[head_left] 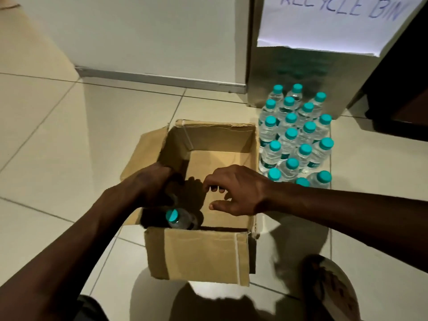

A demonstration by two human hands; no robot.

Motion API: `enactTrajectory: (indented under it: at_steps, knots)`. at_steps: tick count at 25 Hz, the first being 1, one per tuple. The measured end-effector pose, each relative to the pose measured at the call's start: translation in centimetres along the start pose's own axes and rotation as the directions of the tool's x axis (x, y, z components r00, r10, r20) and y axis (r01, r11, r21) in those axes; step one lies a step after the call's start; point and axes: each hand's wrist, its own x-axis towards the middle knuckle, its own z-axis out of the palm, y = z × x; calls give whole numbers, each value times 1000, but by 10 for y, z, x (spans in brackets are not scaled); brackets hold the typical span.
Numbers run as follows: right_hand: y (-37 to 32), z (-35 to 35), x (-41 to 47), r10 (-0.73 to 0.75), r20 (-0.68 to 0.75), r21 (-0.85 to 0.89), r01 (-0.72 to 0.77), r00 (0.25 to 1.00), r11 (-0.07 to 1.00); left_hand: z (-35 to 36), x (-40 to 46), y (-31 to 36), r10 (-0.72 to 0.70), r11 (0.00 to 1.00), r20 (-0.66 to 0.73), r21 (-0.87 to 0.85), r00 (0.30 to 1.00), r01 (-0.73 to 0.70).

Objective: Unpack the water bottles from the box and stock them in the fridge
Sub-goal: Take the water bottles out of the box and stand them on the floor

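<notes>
1 bottle [176, 218] shows in the box's [199, 256] near left corner. Left hand [155, 181] reaches beside it, grip hidden; right hand [234, 191] hovers, fingers loosely curled, empty. Best lift straight up, then stand it among the floor bottles [298, 137].

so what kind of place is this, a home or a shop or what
Probably an indoor service or pantry corner, though a home is possible. Clues: a glossy tiled floor, a steel bin carrying a handwritten "RECYCLE BIN" sign, and a bulk batch of teal-capped water bottles stood beside an open cardboard box.
</notes>
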Motion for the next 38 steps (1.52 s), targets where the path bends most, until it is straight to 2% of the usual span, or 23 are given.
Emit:
enactTrajectory:
  at_steps: [1,3,5,8,11,13,17,19,20,22,24,27,30,35,38]
  knots:
    - [-4,5,6,-21,27,4,21,999,1000,2,-2,-8,32,991,29,128,999,-35]
    - [-11,18,20,-70,66,16,69,995,997,10,-2,-12,39,980,77,192,996,-53]
    - [-19,33,34,-117,110,54,111,987,992,8,-4,-4,71,903,140,411,988,-124]
    - [-26,51,51,-148,169,100,132,975,986,12,-11,6,98,783,149,599,984,-168]
    - [-26,63,60,-159,199,59,150,967,987,16,-21,16,106,817,42,565,993,-111]
    - [-24,65,62,-146,216,100,126,965,987,13,-24,17,118,841,11,531,993,-106]
    - [-11,55,54,-98,194,329,29,976,944,4,-26,19,130,922,-10,370,991,-117]
    - [-2,42,45,-16,166,436,-59,986,898,-5,-25,22,167,963,-93,226,982,-143]
    - [1,32,38,40,160,511,-117,986,852,-10,-25,24,167,980,-140,130,976,-149]
    - [5,9,23,135,146,714,-199,980,671,-24,-27,33,136,973,-216,-153,967,-171]
    - [6,-17,9,258,110,838,-229,960,495,-34,-26,41,88,879,-287,-427,954,-210]
    - [12,-52,-8,403,65,929,-203,913,309,-42,-21,62,67,690,-343,-662,937,-292]
    - [18,-76,-19,496,1,942,-168,868,292,-47,-15,94,96,548,-411,-739,906,-393]
    - [22,-97,-41,588,-63,935,-159,806,317,-45,4,131,89,537,-445,-732,891,-419]
    - [28,-107,-57,645,-98,954,-111,758,277,-49,15,152,77,462,-413,-792,908,-399]
